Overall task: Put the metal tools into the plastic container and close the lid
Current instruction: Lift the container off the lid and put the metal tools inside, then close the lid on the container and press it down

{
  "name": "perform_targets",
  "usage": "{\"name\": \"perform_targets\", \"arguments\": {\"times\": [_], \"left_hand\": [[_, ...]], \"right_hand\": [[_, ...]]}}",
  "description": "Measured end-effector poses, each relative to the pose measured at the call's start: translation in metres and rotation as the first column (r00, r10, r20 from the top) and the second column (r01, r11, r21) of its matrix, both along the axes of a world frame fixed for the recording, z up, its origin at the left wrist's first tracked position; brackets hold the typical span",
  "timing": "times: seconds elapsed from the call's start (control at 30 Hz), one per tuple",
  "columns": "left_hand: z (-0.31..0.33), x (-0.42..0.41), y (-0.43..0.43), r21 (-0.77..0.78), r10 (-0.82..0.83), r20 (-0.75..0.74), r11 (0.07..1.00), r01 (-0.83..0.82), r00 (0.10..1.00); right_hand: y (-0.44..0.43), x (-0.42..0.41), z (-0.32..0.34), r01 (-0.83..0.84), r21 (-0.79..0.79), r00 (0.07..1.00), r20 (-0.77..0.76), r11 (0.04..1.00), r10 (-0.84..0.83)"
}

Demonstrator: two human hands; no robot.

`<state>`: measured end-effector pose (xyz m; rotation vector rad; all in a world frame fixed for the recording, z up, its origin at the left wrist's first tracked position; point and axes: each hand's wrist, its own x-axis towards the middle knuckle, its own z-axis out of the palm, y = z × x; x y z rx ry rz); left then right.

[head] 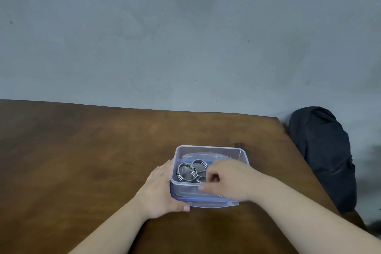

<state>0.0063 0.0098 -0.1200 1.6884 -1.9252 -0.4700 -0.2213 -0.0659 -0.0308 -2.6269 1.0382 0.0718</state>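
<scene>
Brown wooden table (82,161), grey wall (185,37), dark bag (323,156) beside table

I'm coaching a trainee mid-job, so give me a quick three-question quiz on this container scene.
1. True or false: the lid is closed on top of the plastic container.
2. What lies inside the container? A) metal rings B) screws C) nothing
3. Fill in: the ___ hand rests against the container's side, fingers straight.

Key
1. False: the container is open, and the lid appears to lie beneath it.
2. A
3. Left: the left hand.
</scene>
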Motion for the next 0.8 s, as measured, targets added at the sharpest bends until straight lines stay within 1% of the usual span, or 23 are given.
{"name": "perform_targets", "arguments": {"times": [0.07,0.13,0.2,0.27,0.37,0.43,0.5,0.57,0.6,0.67,0.73,0.8], "left_hand": [[-0.004,0.001,-0.001,0.038,-0.006,0.082,0.999,0.003,0.997],[-0.005,0.0,-0.001,0.094,0.0,0.146,0.996,-0.014,0.989],[-0.004,-0.001,0.0,0.121,0.005,0.18,0.992,-0.028,0.984],[-0.004,-0.002,0.002,0.104,0.012,0.196,0.994,-0.033,0.98],[-0.006,-0.003,0.006,0.061,0.006,0.186,0.998,-0.018,0.983],[-0.009,-0.001,0.008,-0.002,-0.009,0.234,1.0,0.01,0.972],[-0.012,-0.002,0.013,-0.144,-0.026,0.315,0.987,0.075,0.949],[-0.013,-0.001,0.018,-0.27,-0.041,0.386,0.95,0.156,0.922],[-0.013,0.0,0.021,-0.331,-0.057,0.375,0.924,0.191,0.925],[0.002,-0.001,0.028,-0.412,-0.103,0.307,0.882,0.23,0.946],[0.029,-0.003,0.036,-0.504,-0.103,0.23,0.838,0.209,0.968],[0.058,-0.007,0.045,-0.588,-0.102,0.174,0.787,0.186,0.979]], "right_hand": [[0.009,-0.006,-0.008,-0.082,-0.075,0.991,-0.109,0.994,0.073],[0.01,-0.007,-0.011,-0.123,-0.142,0.982,-0.158,0.982,0.1],[0.008,-0.007,-0.009,-0.149,-0.188,0.98,-0.163,0.971,0.118],[0.007,-0.007,-0.005,-0.159,-0.222,0.981,-0.144,0.962,0.128],[0.005,-0.011,0.002,-0.106,-0.235,0.992,-0.087,0.966,0.087],[0.001,-0.015,0.008,-0.073,-0.238,0.997,-0.051,0.969,0.062],[-0.004,-0.018,0.014,-0.038,-0.24,0.999,-0.035,0.97,0.031],[-0.009,-0.021,0.019,-0.009,-0.245,1.0,-0.023,0.969,0.003],[-0.013,-0.022,0.02,0.0,-0.251,1.0,-0.015,0.968,-0.004],[-0.017,-0.026,0.02,0.005,-0.252,1.0,-0.005,0.968,-0.006],[-0.019,-0.029,0.016,0.007,-0.248,1.0,-0.003,0.969,-0.008],[-0.018,-0.032,0.012,-0.032,-0.265,0.999,-0.018,0.964,0.028]]}}
